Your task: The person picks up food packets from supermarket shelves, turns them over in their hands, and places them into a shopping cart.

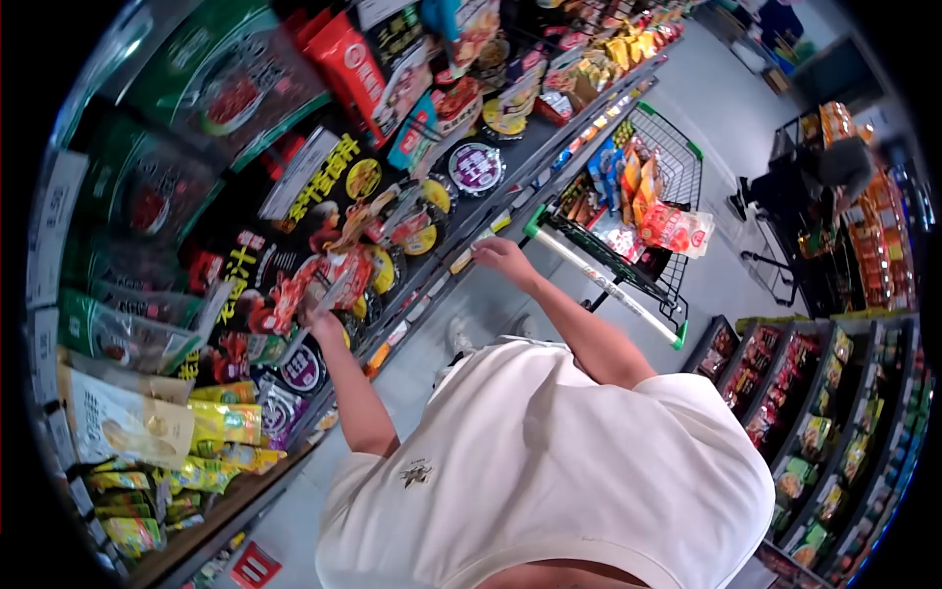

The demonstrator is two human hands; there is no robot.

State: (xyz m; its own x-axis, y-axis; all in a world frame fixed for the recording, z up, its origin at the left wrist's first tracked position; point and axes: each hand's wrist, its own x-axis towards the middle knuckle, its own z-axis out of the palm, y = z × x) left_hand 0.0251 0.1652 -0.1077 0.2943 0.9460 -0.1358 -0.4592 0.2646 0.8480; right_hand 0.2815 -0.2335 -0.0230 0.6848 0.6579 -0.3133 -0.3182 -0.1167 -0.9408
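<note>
We see our left hand [319, 320] in among the goods on the shelf [471, 218]; a red-printed packet [345, 273] lies right at its fingertips, just beyond them and deeper into the row; the fingers meet the packaging there, yet we cannot tell whether they pinch it or only touch it. Our right hand [506, 259] hangs by the shelf's front edge, well apart from the packet, its fingers loosely bent; we cannot tell how close thumb and fingers stand. Round tubs with yellow lids [385, 270] stand just beside the packet; a purple-lidded tub [476, 168] sits farther along the shelf, and yellow pouches [226, 422] lie nearer to us. Beyond our right hand is a shopping cart [608, 283], with a red bag [675, 228], orange packets [643, 191] and blue packets [605, 177] inside.
</note>
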